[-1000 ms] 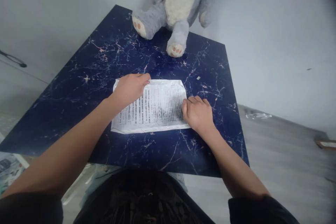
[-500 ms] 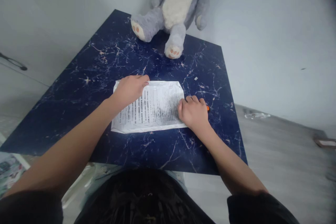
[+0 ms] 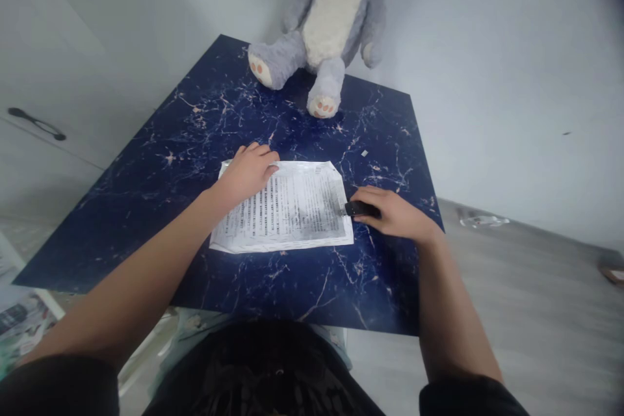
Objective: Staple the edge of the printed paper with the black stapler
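A printed sheet of paper (image 3: 292,208) lies flat on the dark blue marbled table (image 3: 195,123). My left hand (image 3: 248,172) rests on the sheet's upper left corner, with its fingers lying on the paper and pressing it down. My right hand (image 3: 397,214) is just off the sheet's right edge. Its fingers are closed round a small black object (image 3: 358,208), whose end touches the paper's right edge. I cannot make out what the black object is.
A grey and cream plush toy (image 3: 331,26) sits at the table's far edge against the wall. A tiny white scrap (image 3: 364,153) lies on the table beyond my right hand. A cabinet handle (image 3: 36,123) shows at left, and printed papers (image 3: 19,322) lie on the floor at lower left.
My right hand has slid off the sheet to the right and now holds a small black object at the paper's edge. My left hand has stayed on the sheet.
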A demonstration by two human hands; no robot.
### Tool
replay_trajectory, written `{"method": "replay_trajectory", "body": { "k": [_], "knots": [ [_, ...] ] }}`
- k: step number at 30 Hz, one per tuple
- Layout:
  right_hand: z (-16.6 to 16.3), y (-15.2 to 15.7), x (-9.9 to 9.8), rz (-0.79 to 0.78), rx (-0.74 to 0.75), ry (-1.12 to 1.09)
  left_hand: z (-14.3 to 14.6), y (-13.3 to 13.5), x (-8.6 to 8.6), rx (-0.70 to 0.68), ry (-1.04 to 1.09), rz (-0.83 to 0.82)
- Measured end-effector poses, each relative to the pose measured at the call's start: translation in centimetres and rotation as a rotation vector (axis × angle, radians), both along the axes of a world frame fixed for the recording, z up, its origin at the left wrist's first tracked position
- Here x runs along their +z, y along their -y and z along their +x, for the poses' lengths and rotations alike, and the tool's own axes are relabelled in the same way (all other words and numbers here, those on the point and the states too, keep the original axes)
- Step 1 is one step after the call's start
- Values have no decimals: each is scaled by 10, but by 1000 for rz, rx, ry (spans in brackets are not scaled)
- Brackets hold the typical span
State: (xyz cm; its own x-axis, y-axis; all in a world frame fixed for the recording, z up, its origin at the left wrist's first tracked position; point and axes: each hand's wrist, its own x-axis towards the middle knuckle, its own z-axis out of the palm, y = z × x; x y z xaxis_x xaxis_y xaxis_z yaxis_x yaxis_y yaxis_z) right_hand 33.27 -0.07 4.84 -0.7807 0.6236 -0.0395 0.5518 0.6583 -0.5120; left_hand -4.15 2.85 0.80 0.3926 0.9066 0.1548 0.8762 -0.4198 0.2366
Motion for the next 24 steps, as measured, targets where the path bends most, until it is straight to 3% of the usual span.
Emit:
{"method": "replay_trajectory", "body": {
  "k": [3, 5, 9, 11, 15, 18, 21, 24],
  "knots": [
    [28, -14, -5, -39, -44, -28, 2, 2, -4, -42, 60, 47],
    [44, -21, -10, 22, -152, -38, 6, 4, -7, -97, 97, 47],
    [48, -23, -15, 363, -637, -185, 17, 9, -15, -234, 119, 33],
    [32, -17, -15, 411, -753, -311, 24, 12, -18, -264, 132, 35],
    [-29, 4, -20, 232, -516, -375, 32, 15, -21, -269, 259, 9],
    [-69, 16, -31, 153, -427, -393, 30, 13, -17, -220, 547, -9],
    [-84, 19, -42, 166, -399, -396, 28, 10, -11, -180, 810, -24],
    [-82, 18, -46, 186, -371, -379, 30, 11, -11, -167, 872, -114]
  ]
}}
